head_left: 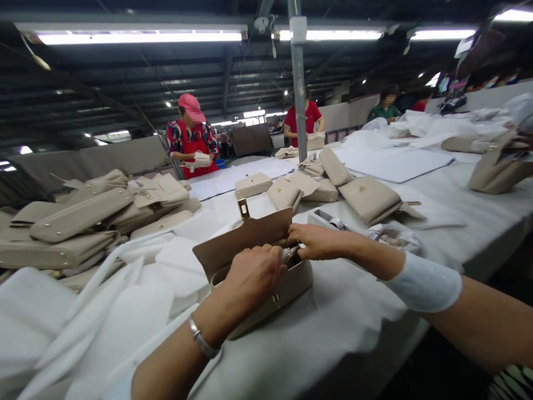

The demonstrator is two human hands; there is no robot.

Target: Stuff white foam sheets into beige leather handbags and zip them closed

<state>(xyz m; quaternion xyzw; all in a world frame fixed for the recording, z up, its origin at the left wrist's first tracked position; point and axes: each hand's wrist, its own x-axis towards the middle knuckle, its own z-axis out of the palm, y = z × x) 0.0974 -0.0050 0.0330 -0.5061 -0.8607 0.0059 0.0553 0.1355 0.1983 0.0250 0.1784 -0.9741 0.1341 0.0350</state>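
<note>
While hands (254, 278) reach into beige handbag (293, 291) (flap (244, 241) raised)

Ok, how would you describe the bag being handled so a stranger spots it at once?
On the long white-covered table, among many beige handbags, look to the nearest edge. There, the left hand and right hand hold open a beige handbag, the closest of them all, its flap raised.

Handbag factory floor, production line by the look of it. Long counter (353, 333) under white sheeting, loaded with rows of beige handbags (79, 214). Co-workers stand along it, one in a red apron (195, 153) and pink cap (191, 106), another in a red shirt (303, 118). Overhead: fluorescent tube lights (139, 37), dark exposed roof framing (83, 83), a steel column (298, 72). Big industrial hall
</note>
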